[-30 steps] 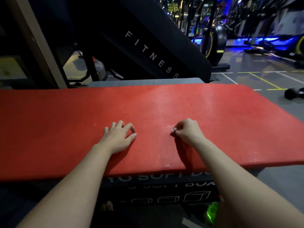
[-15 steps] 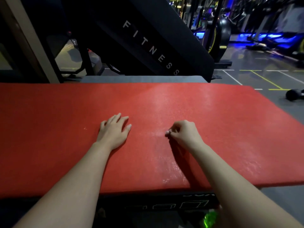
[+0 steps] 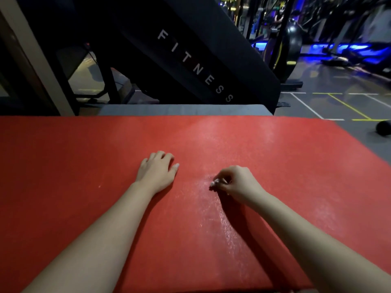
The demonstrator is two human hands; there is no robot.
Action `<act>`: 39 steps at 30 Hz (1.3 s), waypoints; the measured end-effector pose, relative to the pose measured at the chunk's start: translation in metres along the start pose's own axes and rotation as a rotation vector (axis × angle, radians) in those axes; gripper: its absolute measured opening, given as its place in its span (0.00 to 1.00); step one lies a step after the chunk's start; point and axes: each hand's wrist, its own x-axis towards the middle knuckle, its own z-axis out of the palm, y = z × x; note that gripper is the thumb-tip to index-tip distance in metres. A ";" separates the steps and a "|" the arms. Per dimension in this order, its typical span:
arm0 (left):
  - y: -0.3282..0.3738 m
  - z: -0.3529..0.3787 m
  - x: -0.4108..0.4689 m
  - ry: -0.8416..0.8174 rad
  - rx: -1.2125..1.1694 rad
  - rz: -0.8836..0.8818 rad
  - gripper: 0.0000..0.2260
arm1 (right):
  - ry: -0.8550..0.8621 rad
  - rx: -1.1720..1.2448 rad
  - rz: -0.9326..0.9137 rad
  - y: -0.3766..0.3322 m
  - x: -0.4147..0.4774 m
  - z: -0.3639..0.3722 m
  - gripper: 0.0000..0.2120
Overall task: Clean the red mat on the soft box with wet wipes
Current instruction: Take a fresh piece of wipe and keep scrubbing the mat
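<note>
The red mat (image 3: 84,166) covers the soft box and fills most of the view. A wet, shiny streak runs down its middle. My left hand (image 3: 157,171) rests palm down on the mat left of the streak, holding nothing. My right hand (image 3: 237,183) has its fingers curled, and the fingertips pinch a small pale wad of wet wipe (image 3: 212,185) against the mat. The fingers hide most of the wipe.
A grey pad (image 3: 184,109) shows behind the mat's far edge. A black slanted machine panel lettered FITNESS (image 3: 196,66) rises beyond it. To the right there is grey floor with painted lines and a dark dumbbell (image 3: 383,127). A pale beam (image 3: 36,56) leans at left.
My right hand has slid the wipe toward me and slightly left along the wet streak. My left hand has stayed on the mat. My head has tilted down, and the mat's front edge has dropped out of view.
</note>
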 end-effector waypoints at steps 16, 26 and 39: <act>-0.007 0.032 0.065 -0.002 0.008 0.041 0.27 | 0.156 -0.123 -0.161 0.048 0.184 0.005 0.04; -0.007 0.038 0.068 0.031 -0.009 0.017 0.35 | -0.114 -0.308 -0.256 0.051 0.210 -0.015 0.07; -0.008 0.034 0.065 0.009 0.003 0.050 0.38 | 0.110 -0.139 0.209 0.046 0.316 0.016 0.14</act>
